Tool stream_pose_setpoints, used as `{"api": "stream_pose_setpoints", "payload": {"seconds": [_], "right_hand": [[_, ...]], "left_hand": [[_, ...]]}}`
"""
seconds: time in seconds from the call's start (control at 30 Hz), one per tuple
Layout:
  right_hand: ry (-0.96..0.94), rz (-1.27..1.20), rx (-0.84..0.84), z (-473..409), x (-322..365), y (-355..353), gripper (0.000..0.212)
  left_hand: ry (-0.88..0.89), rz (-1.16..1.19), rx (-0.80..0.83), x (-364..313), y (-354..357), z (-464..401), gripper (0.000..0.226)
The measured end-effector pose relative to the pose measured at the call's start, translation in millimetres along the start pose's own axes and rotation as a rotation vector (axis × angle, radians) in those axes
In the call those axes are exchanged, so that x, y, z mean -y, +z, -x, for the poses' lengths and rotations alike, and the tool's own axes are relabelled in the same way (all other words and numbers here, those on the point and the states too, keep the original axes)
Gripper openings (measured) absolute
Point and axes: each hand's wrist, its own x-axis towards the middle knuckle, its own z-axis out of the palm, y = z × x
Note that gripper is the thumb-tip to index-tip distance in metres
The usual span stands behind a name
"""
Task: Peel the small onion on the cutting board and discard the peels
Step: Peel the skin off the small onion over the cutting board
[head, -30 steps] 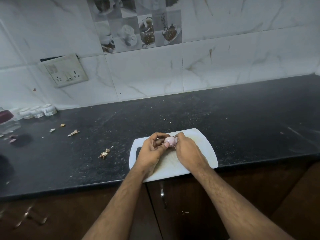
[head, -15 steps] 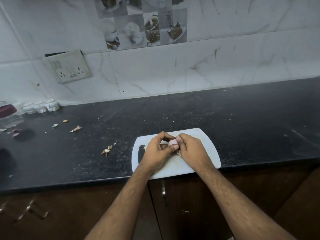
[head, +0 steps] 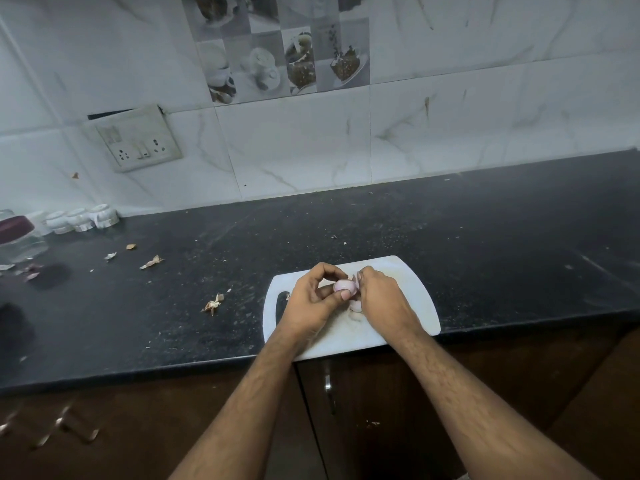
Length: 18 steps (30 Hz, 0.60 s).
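Observation:
A small pale pink onion (head: 344, 286) is held just above the white cutting board (head: 412, 289), which lies at the counter's front edge. My left hand (head: 313, 299) grips the onion between thumb and curled fingers. My right hand (head: 381, 299) meets it from the right and pinches a strip of skin (head: 355, 276) at the onion's top. A loose pinkish peel (head: 356, 306) hangs or lies under the onion, between the two hands. The onion's far side is hidden by my fingers.
Dry peels lie on the black counter (head: 485, 237): one clump (head: 213, 303) left of the board, more scraps (head: 151, 262) farther left. A lidded jar (head: 19, 239) and small white pots (head: 81, 220) stand at the back left. A socket plate (head: 133, 142) sits on the tiled wall.
My hands stay together on the onion over the board. The right fingers have shifted to the onion's top, and a peel now shows below it.

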Motion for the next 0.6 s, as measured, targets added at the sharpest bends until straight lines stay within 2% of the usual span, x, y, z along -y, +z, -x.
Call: {"api": "stream_pose_setpoints", "payload": {"seconds": [0.17, 0.23, 0.37, 0.47, 0.6], "right_hand": [[0.009, -0.060, -0.124, -0.5, -7.5, 1.7, 0.012], [-0.041, -0.074, -0.153, 0.3, -9.5, 2.5, 0.021], [-0.110, -0.103, -0.099, 3.7, -6.0, -1.0, 0.044], [-0.119, -0.212, -0.081, 6.7, -4.3, -5.5, 0.037], [-0.145, -0.172, -0.035, 5.5, -6.0, -3.5, 0.034]], "left_hand": [[0.032, 0.072, 0.008, -2.3, 1.1, -3.5, 0.029], [0.032, 0.058, -0.001, -1.4, 0.8, -2.4, 0.030], [0.039, -0.001, -0.040, 0.8, 0.0, -3.3, 0.027], [0.030, 0.014, -0.069, 1.1, 1.2, -3.6, 0.025], [0.031, -0.001, -0.056, 4.5, 1.6, -4.6, 0.019]]}}
